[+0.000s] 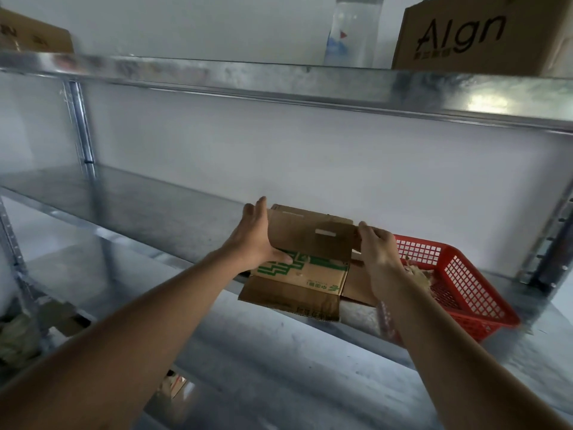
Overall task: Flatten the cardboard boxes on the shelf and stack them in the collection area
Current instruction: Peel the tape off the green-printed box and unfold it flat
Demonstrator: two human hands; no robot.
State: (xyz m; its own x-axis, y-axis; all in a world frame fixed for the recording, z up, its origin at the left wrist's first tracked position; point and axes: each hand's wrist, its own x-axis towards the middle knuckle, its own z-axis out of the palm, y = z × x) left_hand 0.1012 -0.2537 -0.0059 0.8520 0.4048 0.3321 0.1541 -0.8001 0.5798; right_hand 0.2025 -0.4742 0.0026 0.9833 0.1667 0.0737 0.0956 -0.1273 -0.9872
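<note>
A person holds a small cardboard box (302, 262) with both hands over the front edge of the middle shelf (124, 206) of a metal rack. The box is brown with green print, and its flaps are open: one flap stands up at the back, another hangs forward past the shelf's front edge.

The left hand (252, 240) grips the left side of the box. Its fingers go straight up along the outer left edge of the raised flap, close together, and the thumb is bent across the front face, pressing on the green print. So the box wall lies between the thumb and the fingers.

The right hand (379, 252) is at the right side of the box. Its fingers are curled over the top right corner of the raised flap and seem to pinch it; the fingertips are partly hidden behind the cardboard, so I cannot tell how deep they reach.

A red basket (465, 274) stands on the same shelf, just beside the box on the right, near the shelf's right end, with some crumpled pale material inside.

On the upper shelf (279, 79) a larger box (483, 35) with black letters stands at the right end, a clear bottle (353, 29) next to it, and another carton (31, 35) is at the left end.
</note>
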